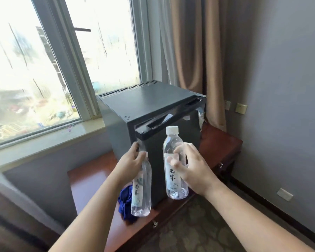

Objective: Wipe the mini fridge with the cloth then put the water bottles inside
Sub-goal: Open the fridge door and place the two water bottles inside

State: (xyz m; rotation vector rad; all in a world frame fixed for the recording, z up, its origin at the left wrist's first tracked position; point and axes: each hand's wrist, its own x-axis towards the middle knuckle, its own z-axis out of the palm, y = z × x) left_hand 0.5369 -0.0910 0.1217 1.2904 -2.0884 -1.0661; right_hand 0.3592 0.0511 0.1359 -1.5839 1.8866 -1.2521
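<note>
Head view: black box-shaped mini fridge (147, 102) stands on the red-brown wooden table (91, 182), door (153, 142) apparently closed, at 12 o'clock from both hands. Left hand (133, 160) grips the neck of one clear plastic water bottle (141, 197), fingertips at the door's left edge, judged nearer for opening; right hand (191, 168) wraps a second clear bottle (172, 177). Both long axes vertical. Crumpled blue cloth (125, 199) lies at 7 o'clock of the fridge.
</note>
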